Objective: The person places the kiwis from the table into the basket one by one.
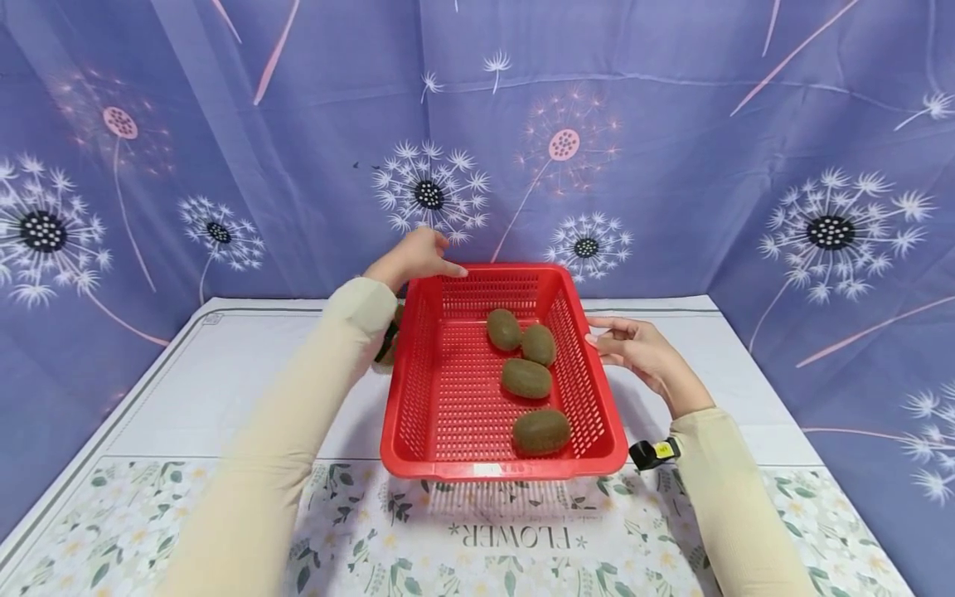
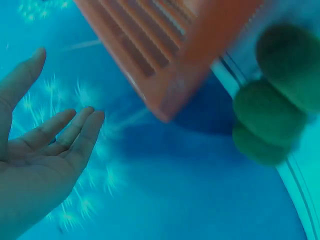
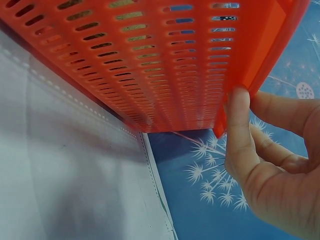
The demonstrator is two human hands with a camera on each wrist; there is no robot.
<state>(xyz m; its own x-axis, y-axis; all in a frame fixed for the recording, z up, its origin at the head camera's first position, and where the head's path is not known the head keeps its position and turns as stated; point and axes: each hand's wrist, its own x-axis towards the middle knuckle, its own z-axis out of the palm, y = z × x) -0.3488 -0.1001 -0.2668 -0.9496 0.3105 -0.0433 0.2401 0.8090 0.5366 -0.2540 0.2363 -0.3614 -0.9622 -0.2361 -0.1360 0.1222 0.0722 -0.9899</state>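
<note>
A red plastic basket [image 1: 440,468] with slotted walls stands in the middle of the head view, several brown kiwis [image 1: 526,378] lying in its right half. My right hand [image 1: 642,352] is at the basket's right rim. In the right wrist view, its thumb [image 3: 239,115] lies against the outside below the rim, and a finger meets the rim from the other side. By the back left corner, my left hand [image 1: 418,255] has its fingers spread and relaxed. The left wrist view shows that hand [image 2: 47,150] apart from the basket [image 2: 165,95], holding nothing.
More kiwis [image 2: 270,112] lie on the table outside the basket's left wall, partly hidden by my left sleeve in the head view. A flower-print cloth [image 1: 358,564] covers the table's front. Behind the table hangs a blue dandelion curtain [image 1: 321,166].
</note>
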